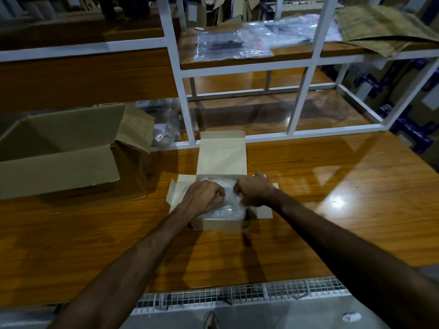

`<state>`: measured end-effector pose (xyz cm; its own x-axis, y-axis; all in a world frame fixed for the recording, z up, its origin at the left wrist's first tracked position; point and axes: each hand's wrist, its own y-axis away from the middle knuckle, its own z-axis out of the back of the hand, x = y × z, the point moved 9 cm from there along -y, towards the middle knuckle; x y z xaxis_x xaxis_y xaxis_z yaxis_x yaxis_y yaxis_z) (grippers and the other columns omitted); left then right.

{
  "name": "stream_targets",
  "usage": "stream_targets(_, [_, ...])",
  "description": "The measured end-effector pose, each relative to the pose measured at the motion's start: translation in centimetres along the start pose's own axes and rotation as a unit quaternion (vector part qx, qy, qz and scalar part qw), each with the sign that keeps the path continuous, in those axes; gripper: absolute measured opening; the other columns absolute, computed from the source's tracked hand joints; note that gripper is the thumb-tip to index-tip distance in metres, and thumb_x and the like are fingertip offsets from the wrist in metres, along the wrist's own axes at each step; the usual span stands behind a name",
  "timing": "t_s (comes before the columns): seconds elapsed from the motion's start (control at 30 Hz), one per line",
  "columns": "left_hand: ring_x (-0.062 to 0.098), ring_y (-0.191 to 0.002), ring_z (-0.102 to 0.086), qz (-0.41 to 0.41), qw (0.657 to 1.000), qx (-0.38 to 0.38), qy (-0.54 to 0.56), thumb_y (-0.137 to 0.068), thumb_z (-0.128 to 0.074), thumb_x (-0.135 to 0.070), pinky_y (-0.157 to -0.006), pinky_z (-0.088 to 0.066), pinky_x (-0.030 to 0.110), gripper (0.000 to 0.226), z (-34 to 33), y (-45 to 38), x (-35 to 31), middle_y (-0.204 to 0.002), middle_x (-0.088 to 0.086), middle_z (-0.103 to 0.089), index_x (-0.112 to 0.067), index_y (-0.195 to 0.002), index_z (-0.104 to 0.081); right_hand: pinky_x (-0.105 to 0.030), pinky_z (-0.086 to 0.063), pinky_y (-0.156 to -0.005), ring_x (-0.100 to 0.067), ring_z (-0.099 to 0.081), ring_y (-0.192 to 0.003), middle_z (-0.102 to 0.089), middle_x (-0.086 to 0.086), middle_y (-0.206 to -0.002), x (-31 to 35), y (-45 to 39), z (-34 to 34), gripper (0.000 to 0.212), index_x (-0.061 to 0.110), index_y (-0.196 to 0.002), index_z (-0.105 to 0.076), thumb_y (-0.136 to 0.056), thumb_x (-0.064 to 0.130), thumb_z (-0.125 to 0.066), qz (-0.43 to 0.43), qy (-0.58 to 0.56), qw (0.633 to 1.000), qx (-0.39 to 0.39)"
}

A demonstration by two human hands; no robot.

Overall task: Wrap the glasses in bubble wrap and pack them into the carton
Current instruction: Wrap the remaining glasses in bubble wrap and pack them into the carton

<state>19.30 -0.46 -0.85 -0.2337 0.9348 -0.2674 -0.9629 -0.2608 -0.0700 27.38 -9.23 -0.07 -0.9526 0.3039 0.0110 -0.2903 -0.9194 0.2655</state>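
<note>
A small pale carton [219,224] stands open in the middle of the wooden table, its back lid flap [222,153] raised. Inside it lies a bundle of clear bubble wrap [228,208]; no glass can be made out through it. My left hand [206,195] is over the carton's left half, fingers curled into the wrap. On the right half my right hand [254,191] has its fingers curled into the same wrap, knuckles close to the left hand's.
A large open brown carton [59,153] sits at the table's left. A white metal shelf frame [306,86] stands behind, with plastic bags [235,43] and brown paper [384,27] on its upper board. More crumpled plastic [166,124] lies behind the brown carton.
</note>
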Motion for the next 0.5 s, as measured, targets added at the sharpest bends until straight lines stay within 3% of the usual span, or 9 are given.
stream_targets(0.13, [0.012, -0.078, -0.061, 0.031, 0.999, -0.005, 0.033, -0.089, -0.073, -0.029, -0.064, -0.038, 0.026, 0.002, 0.2, -0.2, -0.2, -0.087, -0.007, -0.072, -0.028, -0.088, -0.074, -0.052, -0.032, -0.112, -0.023, -0.059, -0.119, -0.067, 0.000, -0.117, 0.1, 0.2, 0.0, 0.019, 0.026, -0.114, -0.065, -0.096, 0.034, -0.067, -0.020, -0.002, 0.999, -0.027])
stream_targets(0.27, [0.012, -0.075, -0.060, 0.057, 0.997, -0.005, 0.046, -0.086, -0.077, -0.029, -0.057, -0.033, 0.024, 0.018, 0.6, -0.5, 0.0, -0.079, -0.009, -0.066, -0.027, -0.077, -0.062, -0.052, -0.034, -0.113, -0.025, -0.062, -0.115, -0.067, -0.004, -0.117, 0.2, 0.4, -0.8, 0.018, 0.022, -0.113, -0.062, -0.098, 0.031, -0.064, -0.048, 0.008, 0.998, -0.044])
stream_targets(0.5, [0.009, -0.073, -0.058, 0.065, 0.997, -0.002, 0.052, -0.086, -0.078, -0.029, -0.059, -0.037, 0.024, 0.013, 0.2, -0.6, 0.0, -0.080, -0.010, -0.065, -0.027, -0.080, -0.067, -0.049, -0.039, -0.107, -0.022, -0.066, -0.103, -0.069, -0.001, -0.105, -0.1, 0.4, -1.2, 0.016, 0.022, -0.109, -0.064, -0.096, 0.030, -0.068, -0.086, -0.026, 0.993, -0.079])
